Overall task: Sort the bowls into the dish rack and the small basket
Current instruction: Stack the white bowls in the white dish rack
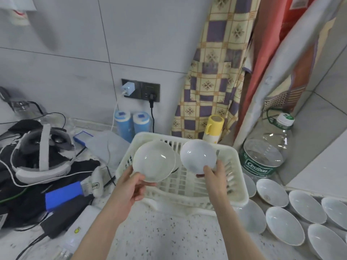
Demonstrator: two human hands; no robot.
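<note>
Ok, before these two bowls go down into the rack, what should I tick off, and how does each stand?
1. Left hand grips its bowl at the rim: ok.
2. Right hand holds the other bowl: ok.
3. Both bowls are over the dish rack: ok.
4. Rack slots below are free: cannot tell, the bowls hide part of them.
5. Small basket in sight: not ok.
6. Bowls waiting on the counter: ok.

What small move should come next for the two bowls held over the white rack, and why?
Probably lower both into the dish rack: the left hand and the right hand each grip a white bowl above it, and more bowls wait on the counter at right.
</note>
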